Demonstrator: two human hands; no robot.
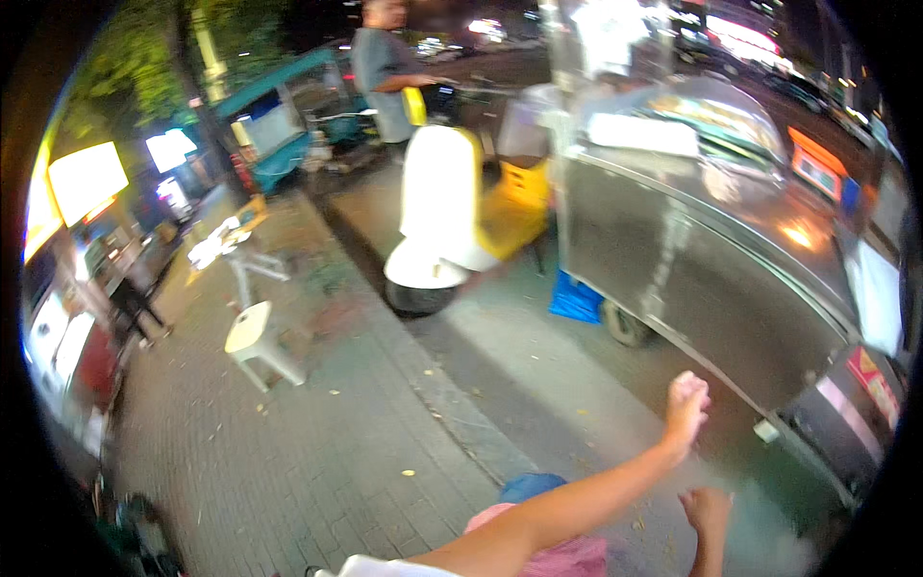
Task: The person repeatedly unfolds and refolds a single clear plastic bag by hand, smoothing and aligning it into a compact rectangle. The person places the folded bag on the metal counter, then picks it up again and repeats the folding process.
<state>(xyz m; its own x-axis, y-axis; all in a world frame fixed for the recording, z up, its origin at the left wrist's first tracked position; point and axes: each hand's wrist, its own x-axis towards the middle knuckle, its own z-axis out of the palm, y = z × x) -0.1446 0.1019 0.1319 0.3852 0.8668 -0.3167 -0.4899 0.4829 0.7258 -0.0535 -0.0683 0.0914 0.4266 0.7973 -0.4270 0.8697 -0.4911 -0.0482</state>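
Note:
My left hand point(689, 412) is stretched forward, its fingers curled and nothing seen in them. It hangs in front of the lower side of a metal food cart point(678, 245), and I cannot see it touching the cart. Lower down is my right hand point(708, 506), blurred and bent at the wrist; whether its fingers are closed is unclear. Below my left forearm a pink checked cloth point(566, 559) and a patch of blue fabric point(532, 487) show over the pavement. A clear dome cover point(750, 122) sits on the cart's top.
A yellow and white scooter point(440, 195) stands by the kerb, beyond a plastic stool point(251, 326). Farther off is a person point(393, 86) near a teal three-wheeler point(281, 155). A blue bag point(575, 297) lies beside the cart's wheel point(624, 323). Lit signs point(88, 182) line the left.

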